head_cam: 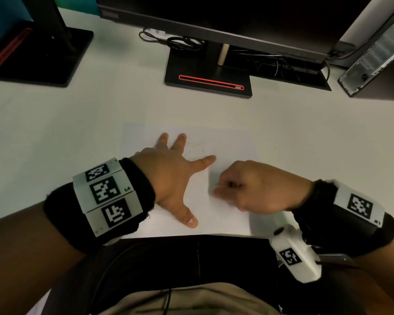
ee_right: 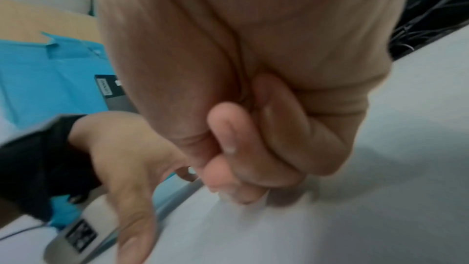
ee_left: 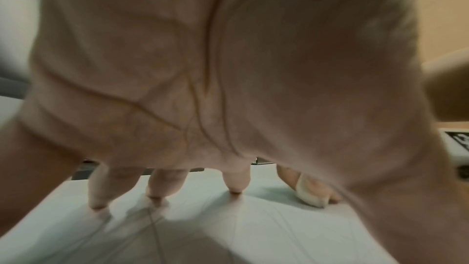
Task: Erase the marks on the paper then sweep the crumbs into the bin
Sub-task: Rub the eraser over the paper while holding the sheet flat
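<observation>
White eraser (ee_left: 311, 194) in right hand (head_cam: 253, 187), left hand (head_cam: 171, 178) flat on paper (head_cam: 228, 142)

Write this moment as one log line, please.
step: erasing | left hand: spread flat, pressing paper | right hand: pinching white eraser against paper | bin: unseen

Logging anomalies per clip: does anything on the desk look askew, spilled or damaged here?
Nothing stands out. The paper lies flat on the desk, pinned by the spread left hand; the right hand pinches a white eraser against it. Faint pencil marks remain. No bin is in view.
</observation>
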Available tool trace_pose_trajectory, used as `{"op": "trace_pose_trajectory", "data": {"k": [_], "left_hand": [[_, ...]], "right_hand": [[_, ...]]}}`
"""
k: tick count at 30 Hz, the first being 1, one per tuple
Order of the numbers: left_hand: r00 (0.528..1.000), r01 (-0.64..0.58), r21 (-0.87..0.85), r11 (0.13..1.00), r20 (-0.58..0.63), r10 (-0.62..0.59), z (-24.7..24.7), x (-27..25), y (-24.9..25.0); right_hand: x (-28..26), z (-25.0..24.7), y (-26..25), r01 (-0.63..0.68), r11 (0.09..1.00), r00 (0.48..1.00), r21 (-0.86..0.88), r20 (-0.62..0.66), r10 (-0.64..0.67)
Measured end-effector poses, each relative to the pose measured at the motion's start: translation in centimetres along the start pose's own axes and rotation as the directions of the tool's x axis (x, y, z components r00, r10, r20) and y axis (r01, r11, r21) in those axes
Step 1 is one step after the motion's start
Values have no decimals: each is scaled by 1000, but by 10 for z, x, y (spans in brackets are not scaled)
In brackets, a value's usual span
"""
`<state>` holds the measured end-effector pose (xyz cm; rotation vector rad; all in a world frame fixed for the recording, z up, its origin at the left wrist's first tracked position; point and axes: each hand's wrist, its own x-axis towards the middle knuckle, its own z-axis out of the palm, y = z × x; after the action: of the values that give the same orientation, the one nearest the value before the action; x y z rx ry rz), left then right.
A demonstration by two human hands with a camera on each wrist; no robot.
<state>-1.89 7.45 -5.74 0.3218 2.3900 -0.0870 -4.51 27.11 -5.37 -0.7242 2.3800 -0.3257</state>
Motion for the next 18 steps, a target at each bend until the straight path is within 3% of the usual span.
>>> {"op": "trace_pose_trajectory", "data": {"k": [5, 9, 13, 18], "left_hand": [[1000, 8, 4, 1000, 0, -8, -1, 0, 1], [1000, 7, 9, 1000, 2, -7, -1, 0, 2], [1000, 7, -2, 1000, 7, -7, -1, 0, 2], [1000, 0, -1, 1000, 5, 0, -1, 0, 1]], "right_hand": [[8, -13, 9, -45, 998, 997, 31, -64, 47], [5, -2, -2, 14, 1000, 999, 4, 34, -14], [14, -14, 10, -46, 999, 996, 24, -72, 47], [10, -7, 4, 2, 1000, 1000, 13, 13, -3]]}}
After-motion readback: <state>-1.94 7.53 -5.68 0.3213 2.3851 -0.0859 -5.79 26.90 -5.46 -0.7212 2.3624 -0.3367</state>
